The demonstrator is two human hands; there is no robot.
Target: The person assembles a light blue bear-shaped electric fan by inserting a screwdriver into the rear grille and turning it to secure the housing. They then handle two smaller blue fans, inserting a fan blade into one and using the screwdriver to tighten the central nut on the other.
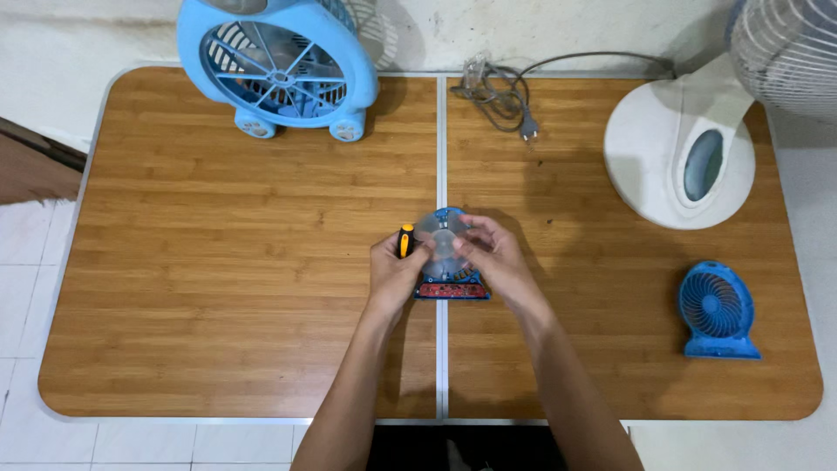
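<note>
A small blue fan body [450, 286] with a clear blade wheel lies at the middle of the wooden table [218, 262], its cover off. My left hand [394, 272] grips a screwdriver with an orange and black handle [405, 240] and rests on the fan's left side. The fingers of my right hand [495, 257] pinch the clear blade wheel [441, 234] from the right.
A larger light-blue fan [279, 65] stands at the back left. A white fan base [680, 153] sits at the back right, its grille at the corner. A grey cord with plug [506, 96] lies at the back centre. A small blue fan cover [717, 311] lies at right.
</note>
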